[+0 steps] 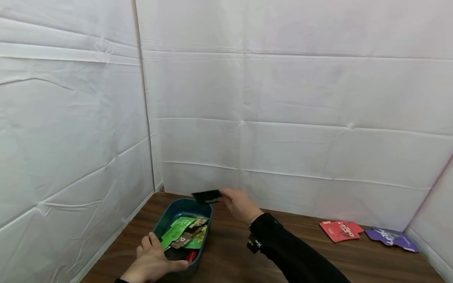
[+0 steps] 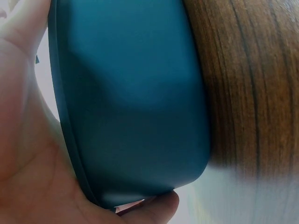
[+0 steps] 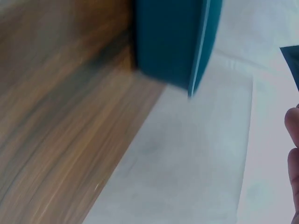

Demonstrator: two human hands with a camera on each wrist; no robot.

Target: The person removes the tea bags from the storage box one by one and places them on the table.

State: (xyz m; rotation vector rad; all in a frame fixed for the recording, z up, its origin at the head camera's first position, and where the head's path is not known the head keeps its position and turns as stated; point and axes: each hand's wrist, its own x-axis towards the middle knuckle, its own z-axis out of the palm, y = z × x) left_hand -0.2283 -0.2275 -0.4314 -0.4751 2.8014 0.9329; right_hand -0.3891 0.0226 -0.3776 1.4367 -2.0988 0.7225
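A dark teal plastic bin point(image 1: 181, 208) stands at the left of the table, holding several flat packets, among them a green packet point(image 1: 178, 231) and a brown packet point(image 1: 181, 240). My left hand point(image 1: 152, 257) grips its near left end, fingers over the rim and thumb along the near side. The left wrist view has the bin's smooth outer wall point(image 2: 135, 93) beside the palm. Above the bin's far right rim, my right hand point(image 1: 241, 203) pinches a small black packet point(image 1: 206, 196). Only a corner of that packet point(image 3: 293, 63) shows in the right wrist view.
Red packets point(image 1: 340, 231) lie overlapping on the wooden table point(image 1: 283, 232) toward the right. Beside them are purple packets point(image 1: 391, 239), close to the right corner. White fabric walls point(image 1: 290, 149) enclose the table at the back and sides.
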